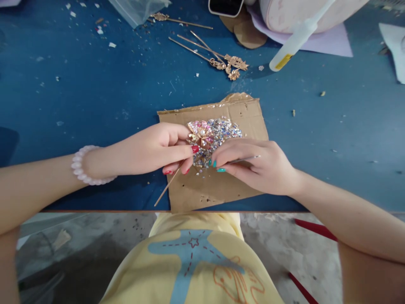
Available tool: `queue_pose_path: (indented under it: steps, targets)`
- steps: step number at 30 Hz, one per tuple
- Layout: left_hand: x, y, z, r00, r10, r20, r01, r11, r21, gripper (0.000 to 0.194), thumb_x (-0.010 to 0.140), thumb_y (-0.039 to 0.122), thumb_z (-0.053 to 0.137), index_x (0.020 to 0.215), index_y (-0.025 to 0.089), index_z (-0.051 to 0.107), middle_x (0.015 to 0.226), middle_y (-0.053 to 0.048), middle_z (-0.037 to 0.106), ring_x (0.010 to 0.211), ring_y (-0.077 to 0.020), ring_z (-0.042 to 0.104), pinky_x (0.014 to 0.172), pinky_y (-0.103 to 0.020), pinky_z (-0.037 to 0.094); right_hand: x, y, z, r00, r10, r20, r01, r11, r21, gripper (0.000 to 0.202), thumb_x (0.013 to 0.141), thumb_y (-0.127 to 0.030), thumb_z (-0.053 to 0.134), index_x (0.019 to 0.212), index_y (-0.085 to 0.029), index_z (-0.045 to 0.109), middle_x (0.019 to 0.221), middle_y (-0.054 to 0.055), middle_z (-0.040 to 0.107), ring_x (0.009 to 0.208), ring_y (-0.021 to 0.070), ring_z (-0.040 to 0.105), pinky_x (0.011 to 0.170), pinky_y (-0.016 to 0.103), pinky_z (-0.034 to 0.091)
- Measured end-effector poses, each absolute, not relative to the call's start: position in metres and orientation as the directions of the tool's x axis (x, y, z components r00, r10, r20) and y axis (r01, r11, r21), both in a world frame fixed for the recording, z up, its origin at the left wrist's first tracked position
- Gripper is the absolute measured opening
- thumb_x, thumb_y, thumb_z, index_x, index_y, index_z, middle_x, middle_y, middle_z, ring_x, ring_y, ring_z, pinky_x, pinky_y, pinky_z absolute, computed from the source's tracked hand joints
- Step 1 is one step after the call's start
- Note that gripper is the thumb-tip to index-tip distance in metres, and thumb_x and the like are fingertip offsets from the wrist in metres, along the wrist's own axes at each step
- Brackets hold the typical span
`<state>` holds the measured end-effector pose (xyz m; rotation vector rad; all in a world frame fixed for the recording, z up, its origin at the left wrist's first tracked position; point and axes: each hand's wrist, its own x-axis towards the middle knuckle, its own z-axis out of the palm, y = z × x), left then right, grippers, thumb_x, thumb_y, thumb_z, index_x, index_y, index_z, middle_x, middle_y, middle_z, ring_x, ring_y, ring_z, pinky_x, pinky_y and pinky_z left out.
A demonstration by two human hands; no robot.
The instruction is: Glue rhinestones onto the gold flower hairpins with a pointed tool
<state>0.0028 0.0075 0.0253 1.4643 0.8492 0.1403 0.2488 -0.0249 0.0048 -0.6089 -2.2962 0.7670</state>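
Note:
My left hand [175,147] is closed on a gold hairpin whose flower-shaped head [201,131] is set with pink and pale stones. The hairpin's thin stem [169,185] slants down below my fingers. Over the pile of small rhinestones [223,131], my right hand [249,162] pinches a slim metal tool like tweezers [242,160]; its tip is hidden by my fingers. The rhinestones, silver, blue and clear, lie on a piece of brown cardboard [218,192] at the table's front edge.
Several gold hairpins [221,63] lie beyond the cardboard, with another hairpin [180,20] near a clear plastic bag [136,8]. A white bottle with a yellow label [289,50] leans at the upper right beside a large pale round object [303,14]. Scraps dot the blue table [95,84].

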Motion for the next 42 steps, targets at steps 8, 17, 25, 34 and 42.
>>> queue_pose_path:
  steps: [8, 17, 25, 34, 42]
  targets:
    - [0.0022, 0.0073, 0.0244, 0.711, 0.563, -0.421, 0.411, 0.152, 0.899, 0.021, 0.094, 0.015, 0.052, 0.075, 0.018, 0.059, 0.063, 0.001, 0.067, 0.042, -0.0042, 0.048, 0.043, -0.015, 0.04, 0.249, -0.0253, 0.0039, -0.696, 0.579, 0.426, 0.196, 0.723, -0.663, 0.013, 0.096, -0.007, 0.055, 0.094, -0.017, 0.063, 0.091, 0.004, 0.074, 0.089, 0.0122, 0.072, 0.082, 0.028, 0.06]
    - [0.0041, 0.0081, 0.0257, 0.692, 0.585, -0.423, 0.426, 0.141, 0.893, 0.017, 0.091, 0.017, 0.054, 0.075, 0.018, 0.059, 0.062, 0.0, 0.068, 0.041, -0.0047, 0.049, 0.042, -0.016, 0.04, 0.2484, -0.0257, 0.0042, -0.687, 0.577, 0.441, 0.212, 0.74, -0.638, 0.014, 0.096, -0.006, 0.055, 0.093, -0.017, 0.062, 0.089, 0.004, 0.074, 0.087, 0.0123, 0.072, 0.082, 0.028, 0.061]
    - [0.0037, 0.0077, 0.0266, 0.701, 0.572, -0.426, 0.433, 0.133, 0.891, 0.016, 0.09, 0.018, 0.053, 0.075, 0.018, 0.059, 0.063, -0.001, 0.067, 0.042, -0.0056, 0.049, 0.045, -0.017, 0.044, 0.2484, -0.0252, 0.0053, -0.697, 0.565, 0.443, 0.217, 0.754, -0.62, 0.013, 0.094, -0.004, 0.057, 0.092, -0.016, 0.063, 0.088, 0.005, 0.074, 0.088, 0.0127, 0.072, 0.084, 0.027, 0.061]
    - [0.0029, 0.0091, 0.026, 0.717, 0.552, -0.426, 0.445, 0.108, 0.889, 0.018, 0.091, 0.016, 0.051, 0.077, 0.017, 0.06, 0.064, -0.001, 0.067, 0.043, -0.0055, 0.05, 0.047, -0.016, 0.045, 0.2482, -0.0248, 0.0042, -0.698, 0.571, 0.432, 0.216, 0.744, -0.632, 0.013, 0.095, -0.005, 0.056, 0.092, -0.017, 0.062, 0.089, 0.005, 0.074, 0.088, 0.0123, 0.072, 0.083, 0.028, 0.061]
    - [0.0024, 0.0095, 0.0262, 0.716, 0.549, -0.431, 0.452, 0.105, 0.886, 0.016, 0.092, 0.018, 0.05, 0.079, 0.018, 0.059, 0.065, -0.001, 0.067, 0.044, -0.0061, 0.051, 0.048, -0.018, 0.046, 0.2475, -0.0246, 0.0036, -0.693, 0.573, 0.438, 0.207, 0.739, -0.641, 0.013, 0.095, -0.004, 0.057, 0.092, -0.015, 0.062, 0.088, 0.005, 0.074, 0.087, 0.0121, 0.071, 0.082, 0.028, 0.061]
